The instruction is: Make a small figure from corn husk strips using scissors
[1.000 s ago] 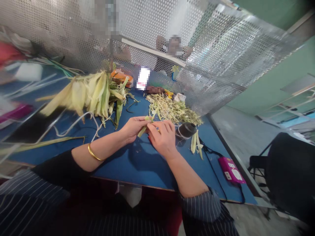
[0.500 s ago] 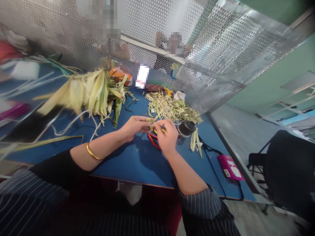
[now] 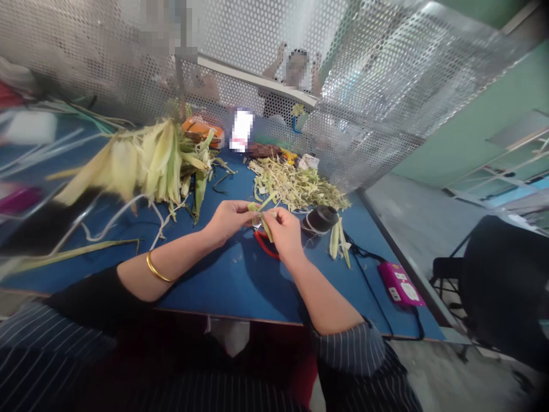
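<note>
Above the blue table [image 3: 214,286], my left hand [image 3: 231,220] and my right hand [image 3: 285,232] meet, each with its fingers closed on a pale green corn husk strip [image 3: 254,209]. One end of the strip sticks up between the hands, and another piece hangs below my right fingers. Under the hands lies a red-handled tool [image 3: 265,245], perhaps scissors or pliers, partly hidden. A black spool of thread [image 3: 319,220] stands just right of my right hand. Behind the hands spreads a heap of shredded husk [image 3: 291,183].
Whole corn husks [image 3: 150,160] are piled at the left, beside a white cord [image 3: 103,232]. A lit phone [image 3: 241,130] leans near the perforated metal screen [image 3: 253,40]. A magenta packet [image 3: 401,284], a black strap and a few husk pieces [image 3: 337,240] lie at the right. Another person sits beyond the screen.
The view has shifted slightly. Between my hands the husk strip has turned, and its upper end now stands out more. A husk piece now shows below my right fingers.
</note>
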